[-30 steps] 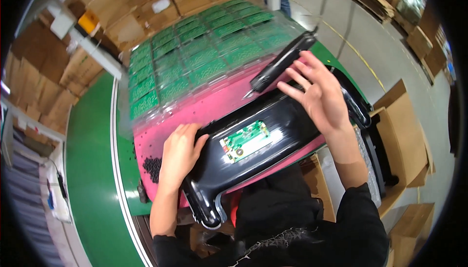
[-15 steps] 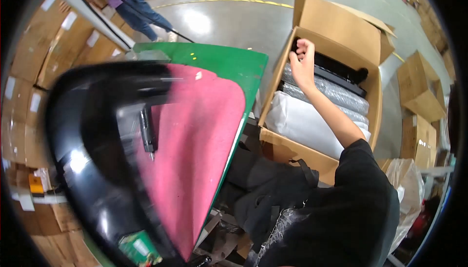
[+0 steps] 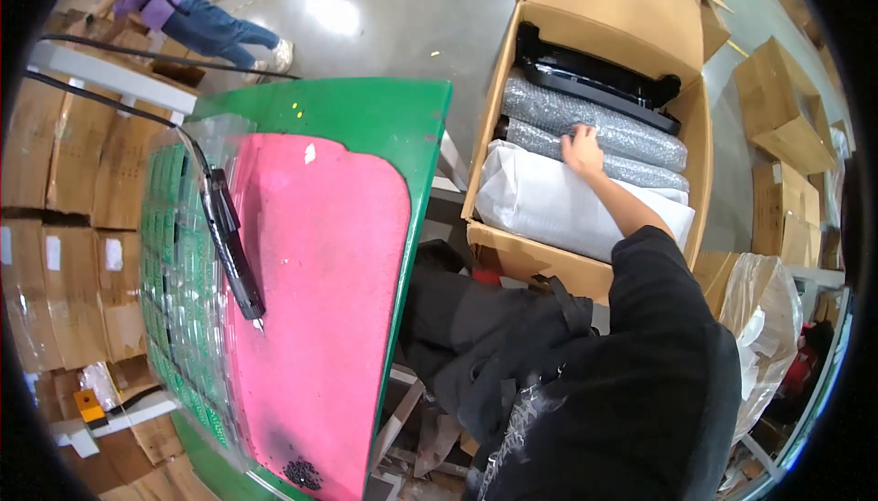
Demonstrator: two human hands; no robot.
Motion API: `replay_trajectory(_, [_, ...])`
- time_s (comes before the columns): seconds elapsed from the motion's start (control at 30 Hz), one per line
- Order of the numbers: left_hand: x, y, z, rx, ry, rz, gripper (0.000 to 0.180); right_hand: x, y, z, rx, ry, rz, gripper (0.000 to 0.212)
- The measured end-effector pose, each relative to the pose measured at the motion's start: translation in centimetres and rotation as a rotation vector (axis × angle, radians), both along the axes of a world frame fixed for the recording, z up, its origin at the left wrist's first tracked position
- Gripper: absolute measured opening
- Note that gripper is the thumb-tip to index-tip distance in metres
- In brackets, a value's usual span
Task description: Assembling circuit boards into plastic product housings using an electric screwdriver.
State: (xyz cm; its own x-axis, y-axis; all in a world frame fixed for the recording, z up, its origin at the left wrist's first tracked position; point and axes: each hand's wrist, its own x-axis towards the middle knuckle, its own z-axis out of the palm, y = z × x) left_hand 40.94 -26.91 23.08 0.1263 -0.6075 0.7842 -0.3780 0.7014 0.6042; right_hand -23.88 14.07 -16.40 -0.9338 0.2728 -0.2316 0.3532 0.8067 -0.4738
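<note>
Possibly, in the open cardboard box, a hasty pull on the bubble-wrapped bundles, where the right hand rests half-curled, any pinch unclear, could snag wrap and scrape the black plastic housing, the left hand being out of view.

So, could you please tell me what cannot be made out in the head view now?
Head view:
Left grip: out of sight, perhaps past an edge.
Right grip: itself hides whether it grasps the bubble-wrapped bundles.
White-wrapped bundle: contents concealed by its wrapping.
Small black parts: too tiny to identify.
</note>
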Motion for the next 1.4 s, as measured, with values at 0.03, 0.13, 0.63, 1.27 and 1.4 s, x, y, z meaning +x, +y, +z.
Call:
replay_trajectory(0.03, [0.5, -0.1, -0.3, -0.007, 0.011, -0.014, 0.029, -0.8, 0.6, 0.0, -0.054, 0.025, -0.048, 0.056])
replay_trajectory(0.13, [1.9, -0.9, -1.4, -0.047, 0.047, 0.004, 0.03, -3.1, 3.3, -0.3, 0.206, 0.135, -0.091, 0.062])
replay_trajectory(0.63, [14.4, -4.6, -7.6, 0.415, 0.708, 0.347, 0.055, -8.7, 10.9, 1.0, 0.717, -0.093, 0.323, 0.062])
replay_trajectory(1.27, [-34.1, 15.9, -12.0, 0.007, -0.655, -1.534, 0.083, 3.8, 9.9, 34.5, -0.682, 0.502, 0.327, 0.049])
replay_trajectory(1.4, [-36.1, 20.9, -12.5, -0.126, -0.702, -1.714, 0.117, 6.9, 7.7, 42.7, -1.143, 0.341, 0.208, 0.056])
